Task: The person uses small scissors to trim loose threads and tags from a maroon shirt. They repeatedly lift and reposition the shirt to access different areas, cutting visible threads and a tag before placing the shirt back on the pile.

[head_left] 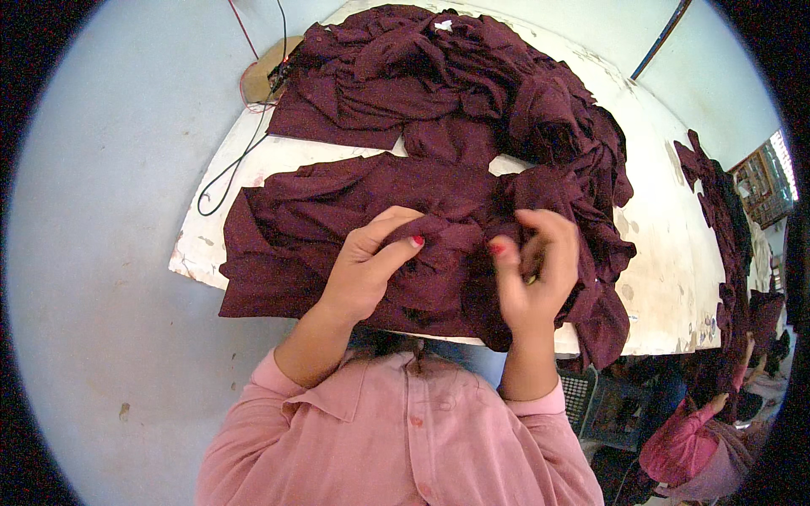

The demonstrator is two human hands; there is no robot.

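Observation:
A dark maroon garment [312, 228] lies bunched at the table's near edge, right in front of me. My left hand [371, 257] pinches a fold of it between thumb and fingers, the thumb on top. Just right of that fold is my right hand [540, 266], slightly blurred, its fingers curled and its thumb pointing up. A tiny yellowish spot shows by its palm; what it belongs to is hidden. Behind both hands a large heap of maroon garments [439, 76] curves across the table and down its right side.
The pale, stained table [666, 261] stretches off to the right. A brown box-like object with wires [268, 72] sits at the far left corner, and a black cable [221, 181] loops over the edge. Crates [616, 409] stand below at right, near another person in pink [692, 447].

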